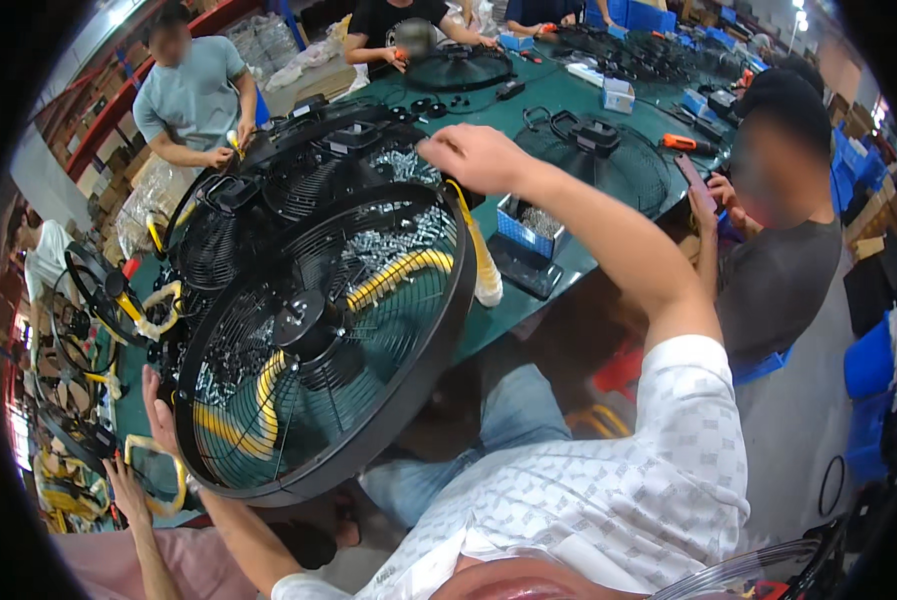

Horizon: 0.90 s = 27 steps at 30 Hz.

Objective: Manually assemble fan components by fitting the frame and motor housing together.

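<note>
A large round black fan housing (465, 290) with a wire grille leans tilted in front of me at the table's edge. Through the grille show its motor hub (306, 325), a yellow curved tube (268, 400) and many small metal parts (408, 228). My left hand (160, 412) lies along the housing's left outer rim, fingers stretched out. Above the far right rim is my right hand (478, 160), its fingers bent inward; what they hold, if anything, is hidden. Just below it a yellow handle (476, 245) with a plastic-wrapped end hangs beside the rim.
More black fans lie on the green table (513, 318). A blue box of small parts (530, 228) stands right of the housing. An orange power screwdriver (688, 145) lies farther off. A person with a phone (693, 178) sits at right; a co-worker's hand (126, 492) is at lower left.
</note>
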Tool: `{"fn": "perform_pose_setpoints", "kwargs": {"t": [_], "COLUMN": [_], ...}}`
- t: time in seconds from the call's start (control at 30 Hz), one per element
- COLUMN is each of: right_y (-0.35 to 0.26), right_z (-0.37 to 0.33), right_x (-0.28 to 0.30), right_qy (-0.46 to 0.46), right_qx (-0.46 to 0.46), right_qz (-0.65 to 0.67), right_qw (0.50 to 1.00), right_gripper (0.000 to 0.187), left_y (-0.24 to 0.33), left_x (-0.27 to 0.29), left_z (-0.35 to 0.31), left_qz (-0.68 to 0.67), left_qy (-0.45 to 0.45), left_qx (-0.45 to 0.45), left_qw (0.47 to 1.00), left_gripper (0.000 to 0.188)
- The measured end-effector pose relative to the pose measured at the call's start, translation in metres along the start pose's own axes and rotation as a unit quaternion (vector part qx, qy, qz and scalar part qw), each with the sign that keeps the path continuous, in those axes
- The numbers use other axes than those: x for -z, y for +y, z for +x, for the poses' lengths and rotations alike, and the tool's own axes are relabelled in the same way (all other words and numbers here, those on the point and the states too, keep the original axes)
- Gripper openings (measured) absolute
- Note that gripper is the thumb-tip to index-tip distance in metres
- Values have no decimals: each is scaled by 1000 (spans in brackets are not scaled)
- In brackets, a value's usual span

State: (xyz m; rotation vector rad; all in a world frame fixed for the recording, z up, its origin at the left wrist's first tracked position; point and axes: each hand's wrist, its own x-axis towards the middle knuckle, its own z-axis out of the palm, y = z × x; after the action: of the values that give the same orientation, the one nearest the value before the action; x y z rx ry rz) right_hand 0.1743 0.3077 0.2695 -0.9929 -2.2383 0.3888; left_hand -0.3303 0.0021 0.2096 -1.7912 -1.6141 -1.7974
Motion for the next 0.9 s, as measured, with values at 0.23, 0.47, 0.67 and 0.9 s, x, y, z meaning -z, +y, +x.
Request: {"fn": "perform_pose_setpoints", "kwargs": {"t": [0.23,0.47,0.67,0.9], "right_y": [22,5,-10,-31], "right_z": [-15,58,-22,26], "right_x": [-15,-8,-8,0], "right_qy": [58,-337,152,-222], "right_qx": [315,-52,281,-141], "right_qz": [-101,-40,-45,103], "right_qw": [942,939,947,959], "right_gripper": [21,31,18,31], "left_y": [13,-12,-19,-19], "left_x": [26,-20,-9,-18], "left_z": [34,-8,-7,-13], "left_qz": [204,-173,-104,-130], "left_qy": [-120,133,107,170], "left_qx": [211,115,63,61], "left_qw": [948,969,987,975], "left_gripper": [48,33,28,23]}}
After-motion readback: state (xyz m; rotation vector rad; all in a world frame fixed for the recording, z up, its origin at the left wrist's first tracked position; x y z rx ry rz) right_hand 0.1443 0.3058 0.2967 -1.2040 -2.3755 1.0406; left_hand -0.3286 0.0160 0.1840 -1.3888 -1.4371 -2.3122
